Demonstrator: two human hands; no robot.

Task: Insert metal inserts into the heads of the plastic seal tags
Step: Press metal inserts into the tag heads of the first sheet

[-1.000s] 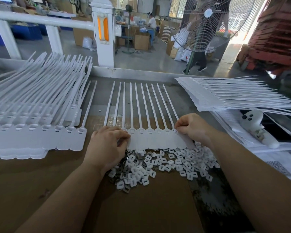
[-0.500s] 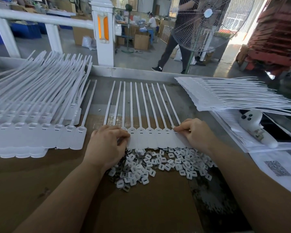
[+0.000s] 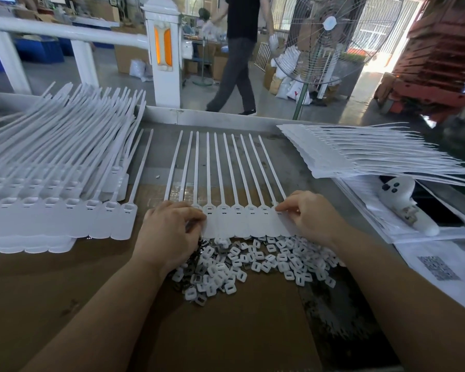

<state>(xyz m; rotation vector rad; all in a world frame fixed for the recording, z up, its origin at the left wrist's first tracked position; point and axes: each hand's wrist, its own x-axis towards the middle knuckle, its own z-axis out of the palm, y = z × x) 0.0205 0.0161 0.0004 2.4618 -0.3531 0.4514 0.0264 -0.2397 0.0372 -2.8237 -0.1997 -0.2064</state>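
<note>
both forearms are bare right down to the lower frame edge, with no sleeve in sight. the left hand [image 3: 169, 232] and the right hand [image 3: 310, 217] wear no gloves, and no ring, watch or band shows on the fingers or wrists. nails look short and plain.

The row of white seal tags [image 3: 242, 221] lay flat on cardboard, straps pointing away, heads side by side. Just below them sat a loose pile of inserts [image 3: 253, 261], small, whitish and squarish.
</note>
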